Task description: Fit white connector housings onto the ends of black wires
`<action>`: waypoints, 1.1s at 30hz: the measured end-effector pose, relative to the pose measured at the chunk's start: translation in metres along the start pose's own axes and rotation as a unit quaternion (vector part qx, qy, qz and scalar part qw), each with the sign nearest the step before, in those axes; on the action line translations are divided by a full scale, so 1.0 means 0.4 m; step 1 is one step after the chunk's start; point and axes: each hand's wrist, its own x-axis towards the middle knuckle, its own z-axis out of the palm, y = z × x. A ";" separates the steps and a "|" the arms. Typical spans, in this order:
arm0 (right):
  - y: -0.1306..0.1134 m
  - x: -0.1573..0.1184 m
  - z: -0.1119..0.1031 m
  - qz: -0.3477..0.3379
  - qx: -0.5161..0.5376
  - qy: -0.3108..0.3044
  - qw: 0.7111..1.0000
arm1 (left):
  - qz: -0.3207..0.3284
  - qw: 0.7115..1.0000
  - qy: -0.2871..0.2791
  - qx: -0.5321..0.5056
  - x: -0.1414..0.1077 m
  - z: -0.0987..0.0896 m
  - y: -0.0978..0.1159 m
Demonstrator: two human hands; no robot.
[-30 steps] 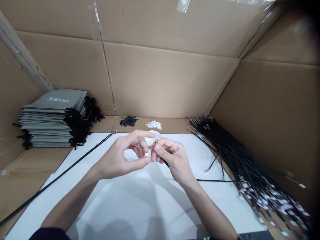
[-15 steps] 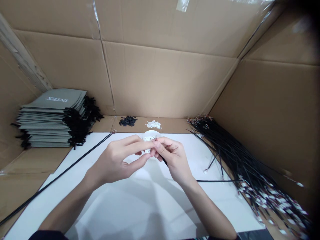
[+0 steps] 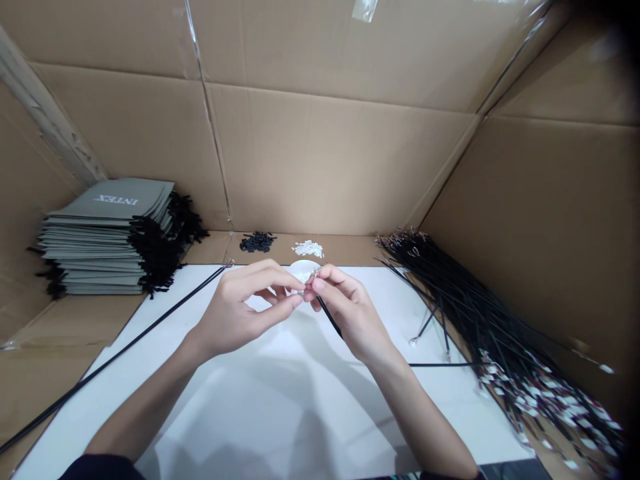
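Near the middle of the white board (image 3: 250, 413), my right hand (image 3: 345, 303) pinches a black cable (image 3: 330, 317) close to its end, where thin bare wires fan out. My left hand (image 3: 255, 300) meets it from the left, thumb and fingertips together at the wires; whatever is between them is too small to make out. A small white dish (image 3: 300, 266) sits just behind the fingertips, partly hidden by them. Past the dish lie a pile of white pieces (image 3: 309, 249) and a pile of short black tubes (image 3: 257, 242).
A stack of grey sleeves (image 3: 95, 247) with black cords stands at the left. Two black cables (image 3: 150, 327) cross the board's left side. At the right lies a large bundle of black cables (image 3: 465, 307) with white connectors. Cardboard walls (image 3: 330, 160) enclose the back and sides.
My left fingertips have closed together and drawn slightly down from the wire ends. My right hand has shifted a little, and more of the black cable shows beneath it.
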 end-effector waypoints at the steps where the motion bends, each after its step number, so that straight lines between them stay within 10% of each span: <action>1: -0.002 0.000 -0.002 -0.014 -0.023 0.004 1.000 | -0.017 1.000 0.000 -0.011 0.002 0.001 -0.001; 12: 0.012 -0.019 0.011 -0.177 -0.183 0.090 0.963 | -0.180 0.954 0.023 -0.241 0.024 0.021 -0.020; 20: 0.004 -0.019 0.015 -0.418 -0.377 0.102 0.820 | -0.215 0.922 -0.022 -0.320 0.020 0.027 -0.033; 33: -0.004 -0.020 0.000 -0.478 -0.505 0.063 0.716 | -0.233 0.921 -0.038 -0.309 0.013 0.018 -0.040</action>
